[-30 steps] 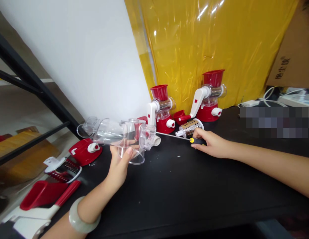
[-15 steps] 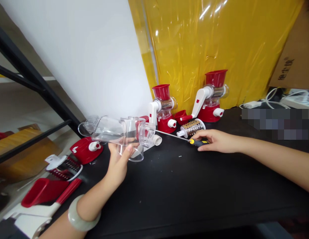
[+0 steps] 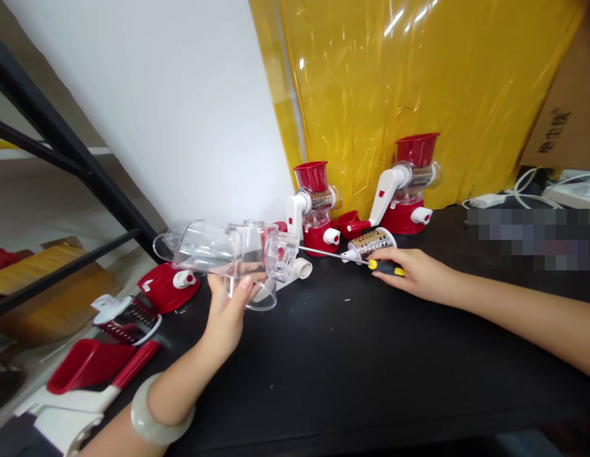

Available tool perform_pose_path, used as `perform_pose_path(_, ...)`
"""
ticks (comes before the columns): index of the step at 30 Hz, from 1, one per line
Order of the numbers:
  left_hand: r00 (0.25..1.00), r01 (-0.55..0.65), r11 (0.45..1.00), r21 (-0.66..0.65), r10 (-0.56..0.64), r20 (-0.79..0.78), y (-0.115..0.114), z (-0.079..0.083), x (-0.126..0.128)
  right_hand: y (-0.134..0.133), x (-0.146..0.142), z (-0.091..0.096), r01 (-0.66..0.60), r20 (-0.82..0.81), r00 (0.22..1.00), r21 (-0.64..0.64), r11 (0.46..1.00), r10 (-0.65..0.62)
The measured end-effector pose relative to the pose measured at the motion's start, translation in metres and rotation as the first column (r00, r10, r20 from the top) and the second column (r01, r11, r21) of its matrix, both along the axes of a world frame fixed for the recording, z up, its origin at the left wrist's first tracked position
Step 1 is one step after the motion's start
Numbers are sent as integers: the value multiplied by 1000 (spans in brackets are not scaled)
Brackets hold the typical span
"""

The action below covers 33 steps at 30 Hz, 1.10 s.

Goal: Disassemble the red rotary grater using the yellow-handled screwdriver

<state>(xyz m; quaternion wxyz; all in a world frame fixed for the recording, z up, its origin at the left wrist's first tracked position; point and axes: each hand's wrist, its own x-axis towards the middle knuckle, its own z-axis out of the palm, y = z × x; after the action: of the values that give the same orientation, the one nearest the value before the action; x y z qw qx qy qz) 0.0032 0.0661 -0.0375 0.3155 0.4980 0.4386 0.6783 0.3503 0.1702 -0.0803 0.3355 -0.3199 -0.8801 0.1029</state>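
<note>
My left hand [image 3: 227, 314] is closed around a clear plastic housing [image 3: 228, 254] and holds it on its side above the black table [image 3: 352, 368]. Fingers of my right hand [image 3: 413, 273] are wrapped round the black and yellow handle of a screwdriver [image 3: 366, 261]. Its thin metal shaft points left toward the clear housing. A steel grater drum [image 3: 370, 242] lies just behind the screwdriver, next to my right hand.
Two assembled red and white rotary graters [image 3: 314, 206] [image 3: 403, 184] stand at the back before a yellow plastic sheet [image 3: 419, 82]. Loose red and white parts [image 3: 166, 285] [image 3: 92, 371] and a blade insert [image 3: 126, 314] lie at the left. Cables [image 3: 537, 190] run along the right rear.
My right hand has closed on the screwdriver handle and shifted slightly right. The left hand keeps the clear housing in about the same place.
</note>
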Motion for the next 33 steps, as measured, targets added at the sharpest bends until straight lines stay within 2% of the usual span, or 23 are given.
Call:
perform_pose_path(3,999,15,999,-34,-13,38,0,1,1,-6,2,3,114,7,993,123,986,-116)
perform_pose_path(5,998,19,998,-62,-14,68,1,4,2,-10,4,7,137,6,990,164,977,-140)
perform_pose_path(9,988,8,995,-97,7,154,3,9,4,-15,4,15,97,-45,995,266,959,-88)
perform_pose_path(14,970,-26,993,-117,54,238,8,11,1,-15,0,22,7,-148,987,419,908,61)
perform_pose_path(17,967,-38,990,-139,71,244,12,10,-1,-13,-1,24,12,-230,969,406,914,90)
perform_pose_path(23,965,-9,986,-169,53,255,14,7,2,-10,0,22,149,-346,938,332,931,-27)
perform_pose_path(28,966,-20,988,-151,58,253,12,6,3,-11,1,12,204,-239,957,146,968,-165)
perform_pose_path(30,964,-30,988,-151,69,257,12,6,2,-13,0,10,180,-191,969,98,979,-159)
perform_pose_path(33,964,-37,988,-152,76,256,12,6,1,-15,0,11,131,-203,973,83,988,-112)
